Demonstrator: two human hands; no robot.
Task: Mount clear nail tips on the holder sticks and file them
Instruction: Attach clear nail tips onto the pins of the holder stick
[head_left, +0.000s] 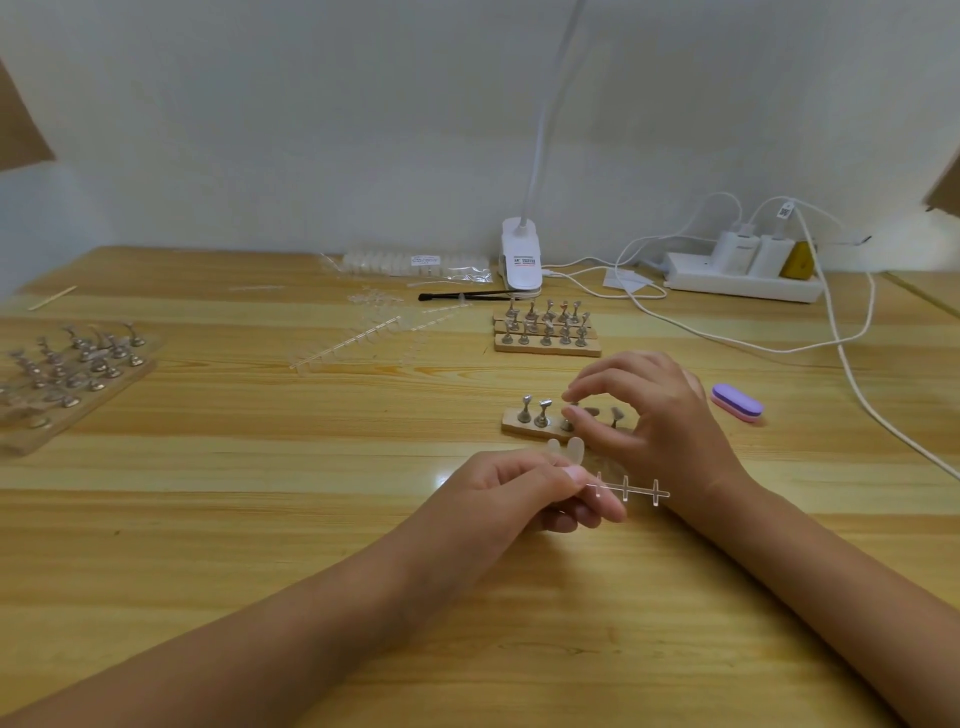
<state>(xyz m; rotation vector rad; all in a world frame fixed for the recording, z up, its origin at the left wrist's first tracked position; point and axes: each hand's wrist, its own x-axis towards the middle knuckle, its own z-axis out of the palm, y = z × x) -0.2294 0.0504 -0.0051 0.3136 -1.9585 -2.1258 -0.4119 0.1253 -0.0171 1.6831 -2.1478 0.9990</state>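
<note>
Head view puts my two bare arms over the wooden counter (260, 467), reaching in from its near edge. My left hand (519, 493) is pinched shut on a clear plastic strip (626, 488); two clear nail tips (566, 448) stick up from it just above my thumb, and the bare part of the strip, with short crossbars, pokes out to the right. My right hand (649, 410) hovers over a small wooden block (511, 422) of metal holder sticks (543, 413) near the middle of the counter. Its thumb and forefinger are close together around one stick, though I cannot tell whether they actually grip it. A purple and pink nail file block (737, 402) lies just right of that hand. Further back sit more stick blocks (545, 332), loose strips of tips (358, 338) and a bag of tips (410, 262). A white clip lamp (521, 260) and a power strip (743, 273) stand along the far edge. More sticks (78, 364) crowd the left edge.
</note>
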